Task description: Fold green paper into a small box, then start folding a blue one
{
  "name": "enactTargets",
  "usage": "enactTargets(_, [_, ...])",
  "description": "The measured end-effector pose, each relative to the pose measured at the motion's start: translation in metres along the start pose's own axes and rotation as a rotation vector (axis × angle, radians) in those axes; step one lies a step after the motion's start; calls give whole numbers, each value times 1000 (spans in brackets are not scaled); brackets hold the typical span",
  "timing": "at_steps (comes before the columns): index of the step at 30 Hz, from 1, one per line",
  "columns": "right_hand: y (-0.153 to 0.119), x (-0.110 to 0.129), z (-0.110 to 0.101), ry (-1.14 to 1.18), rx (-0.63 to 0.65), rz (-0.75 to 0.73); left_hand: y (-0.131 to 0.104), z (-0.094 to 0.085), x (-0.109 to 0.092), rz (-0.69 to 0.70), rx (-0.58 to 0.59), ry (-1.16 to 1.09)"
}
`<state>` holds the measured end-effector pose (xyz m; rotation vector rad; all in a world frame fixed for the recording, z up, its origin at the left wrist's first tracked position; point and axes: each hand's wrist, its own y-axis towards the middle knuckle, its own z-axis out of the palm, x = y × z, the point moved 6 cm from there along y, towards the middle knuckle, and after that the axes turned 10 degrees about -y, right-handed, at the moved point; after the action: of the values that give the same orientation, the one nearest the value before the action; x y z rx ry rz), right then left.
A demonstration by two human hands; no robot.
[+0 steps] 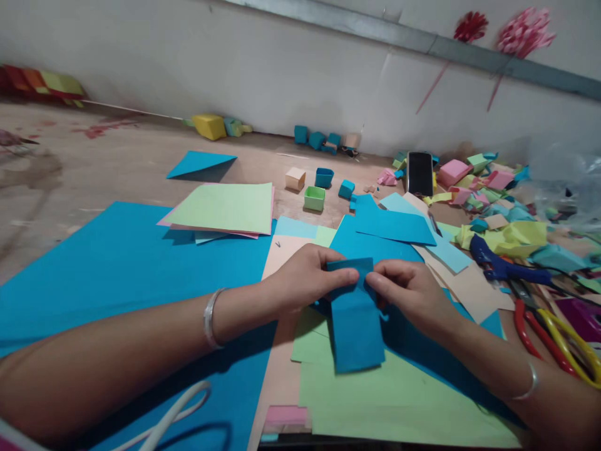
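Note:
A creased strip of blue paper [357, 332] is held up over the pale green sheets [394, 407]. My left hand [312, 275] grips its upper left part, thumb lying across the front and fingers behind. At the strip's upper right edge, my right hand [410, 291] pinches the paper between thumb and fingers. The fingertips behind the strip are hidden. Large blue sheets [211, 269] lie under and beside both forearms, with a peach sheet [282, 351] between them.
Small folded paper boxes, such as a green one [314, 199], stand ahead. A paper stack [225, 210] lies left of them. To the right are a phone [419, 174], scissors [570, 344], red-handled pliers [530, 326], a blue glue gun [502, 263] and paper scraps. A white cable [173, 413] crosses the front left.

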<state>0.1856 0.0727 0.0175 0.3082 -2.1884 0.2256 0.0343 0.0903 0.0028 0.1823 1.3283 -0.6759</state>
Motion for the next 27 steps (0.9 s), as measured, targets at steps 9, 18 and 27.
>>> enactTargets(9, [-15, 1, 19, -51, 220, 127, 7, -20, 2, 25, -241, -449])
enactTargets(18, [6, -15, -17, -193, 0, 12, 17, -32, 1, 67, -140, -486])
enactTargets(27, [8, -12, -7, 138, -126, -5, 2, 0, 4, -125, 110, -380])
